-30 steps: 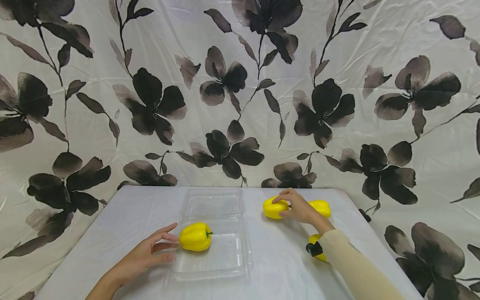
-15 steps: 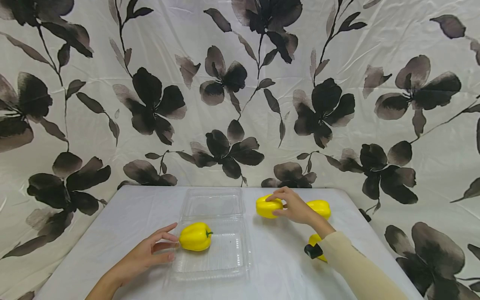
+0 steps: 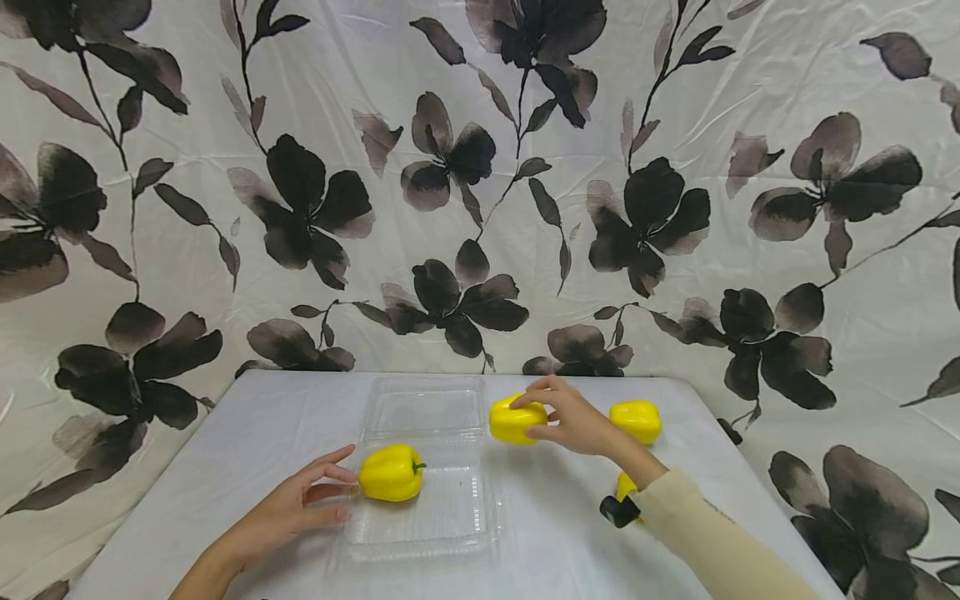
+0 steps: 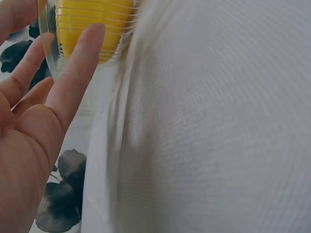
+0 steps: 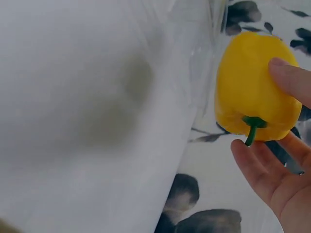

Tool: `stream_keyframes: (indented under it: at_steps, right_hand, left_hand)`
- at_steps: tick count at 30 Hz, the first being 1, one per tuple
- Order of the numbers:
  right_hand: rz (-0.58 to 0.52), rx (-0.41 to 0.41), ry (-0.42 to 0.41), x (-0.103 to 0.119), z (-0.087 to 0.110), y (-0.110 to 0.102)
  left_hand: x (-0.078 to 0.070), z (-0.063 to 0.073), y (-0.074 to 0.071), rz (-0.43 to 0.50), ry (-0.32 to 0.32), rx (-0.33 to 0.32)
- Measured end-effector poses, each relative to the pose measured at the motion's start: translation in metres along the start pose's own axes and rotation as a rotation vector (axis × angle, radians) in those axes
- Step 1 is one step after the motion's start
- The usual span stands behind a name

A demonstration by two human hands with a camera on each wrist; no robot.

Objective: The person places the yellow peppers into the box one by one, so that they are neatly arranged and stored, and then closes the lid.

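My right hand [image 3: 573,419] grips a yellow bell pepper [image 3: 516,419] between thumb and fingers, lifted above the table just right of the clear plastic container [image 3: 450,533]. In the right wrist view that pepper [image 5: 255,87] shows its green stem. Another yellow bell pepper [image 3: 392,473] lies on its side in the left part of the container's near half, stem to the right. My left hand [image 3: 288,512] rests at the container's left side, its fingers extended against or close to the wall. In the left wrist view the fingers [image 4: 80,73] lie before the ribbed plastic, with yellow behind it.
The container's lid half [image 3: 426,410] lies folded back, away from me. To the right, one more yellow bell pepper [image 3: 636,421] lies on the white table [image 3: 570,542]; another [image 3: 626,485] is mostly hidden behind my right sleeve and the black wrist camera [image 3: 619,511]. Floral cloth hangs behind.
My right hand has moved left with its bell pepper, from near the other pepper to the container's right edge. The left hand and the pepper in the container stay where they were.
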State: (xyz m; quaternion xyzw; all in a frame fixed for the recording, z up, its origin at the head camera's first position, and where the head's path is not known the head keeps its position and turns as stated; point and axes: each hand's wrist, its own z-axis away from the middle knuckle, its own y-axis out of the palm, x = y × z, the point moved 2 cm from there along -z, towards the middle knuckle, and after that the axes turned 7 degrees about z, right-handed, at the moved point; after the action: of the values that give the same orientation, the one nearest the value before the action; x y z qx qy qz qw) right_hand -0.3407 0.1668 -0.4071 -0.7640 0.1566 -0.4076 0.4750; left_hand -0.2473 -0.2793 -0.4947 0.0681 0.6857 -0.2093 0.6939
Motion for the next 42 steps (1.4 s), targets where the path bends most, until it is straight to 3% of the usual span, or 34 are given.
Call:
stream_keyframes:
  at_steps: [17,32,42]
  right_hand:
    - [-0.053,0.024,-0.035,0.048,0.0,0.014]
    - [-0.085,0.053,-0.02,0.07,0.003,0.039]
    - [-0.105,0.094,-0.054,0.087,0.005,0.054]
  left_hand:
    - [0.0,0.0,0.001,0.006,0.001,0.001]
    - [-0.002,0.001,0.002,0.014,0.012,0.005]
    - [-0.001,0.001,0.002,0.009,0.012,-0.001]
